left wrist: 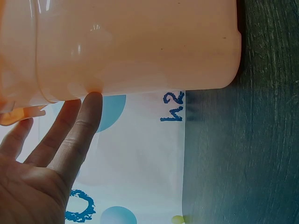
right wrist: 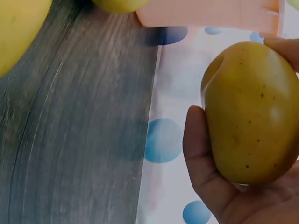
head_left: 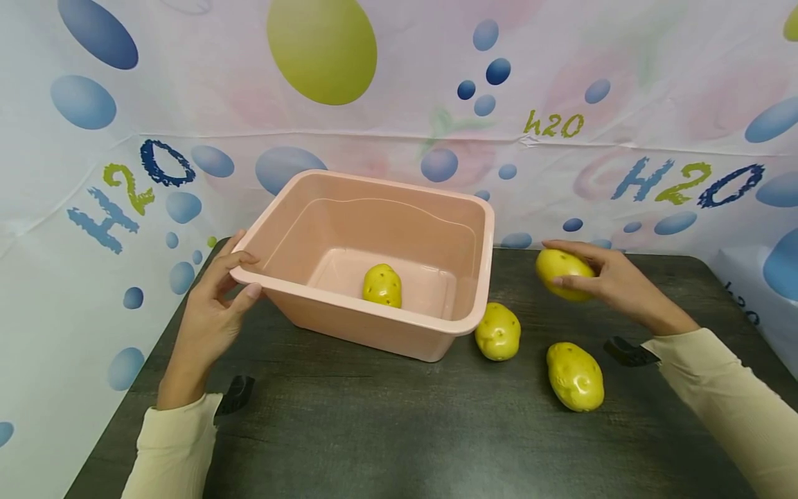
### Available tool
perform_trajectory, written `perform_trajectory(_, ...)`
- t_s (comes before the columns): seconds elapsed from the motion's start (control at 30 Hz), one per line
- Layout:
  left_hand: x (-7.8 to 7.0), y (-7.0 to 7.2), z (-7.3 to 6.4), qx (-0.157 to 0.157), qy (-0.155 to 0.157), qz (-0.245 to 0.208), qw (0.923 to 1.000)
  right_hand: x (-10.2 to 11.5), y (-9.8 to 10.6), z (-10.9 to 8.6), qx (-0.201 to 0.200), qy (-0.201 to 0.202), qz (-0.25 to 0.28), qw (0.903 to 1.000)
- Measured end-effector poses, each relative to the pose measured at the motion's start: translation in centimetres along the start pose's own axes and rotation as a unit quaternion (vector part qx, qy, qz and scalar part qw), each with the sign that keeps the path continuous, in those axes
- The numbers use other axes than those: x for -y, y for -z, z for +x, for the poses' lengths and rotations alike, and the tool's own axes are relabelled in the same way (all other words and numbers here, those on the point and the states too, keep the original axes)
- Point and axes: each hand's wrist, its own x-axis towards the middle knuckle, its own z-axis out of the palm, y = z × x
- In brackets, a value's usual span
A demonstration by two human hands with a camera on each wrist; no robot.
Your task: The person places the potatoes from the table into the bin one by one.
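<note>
A yellow toy potato (head_left: 564, 274) with small dark dimples is held in my right hand (head_left: 614, 281), raised over the back right of the table. In the right wrist view, the fingers and thumb curl round that potato (right wrist: 252, 114). My left hand (head_left: 212, 298) grips the left corner of a pink plastic basin (head_left: 368, 339), index finger over the rim and thumb at the front. In the left wrist view, other fingers (left wrist: 81, 123) reach to the basin's outer wall (left wrist: 140, 46). Another potato (head_left: 382, 285) lies inside the basin.
One potato (head_left: 498, 332) sits right beside the basin's right front corner; another (head_left: 575, 376) lies farther right and nearer. All stand on a dark wood-grain table (head_left: 349, 430). A white sheet printed with bubbles (head_left: 399, 145) hangs behind the table and along its left.
</note>
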Motion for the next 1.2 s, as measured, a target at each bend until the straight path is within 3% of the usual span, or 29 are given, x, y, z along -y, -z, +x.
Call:
perform_trajectory(0.6,0.1,0.0,0.1,0.002,0.0,-0.001,1.0,3.2,0.1,-0.4,0.048,0.026,0.019,0.9983)
perform_trajectory(0.93,0.1,0.0,0.1,0.005,0.004,-0.005,1.0,4.5,0.6,-0.6,0.092,0.067,0.022,0.9933)
perform_trajectory(1.2,0.2,0.0,0.1,0.002,0.002,-0.004,1.0,6.2,1.7,-1.0,0.123,0.062,0.012,0.9904)
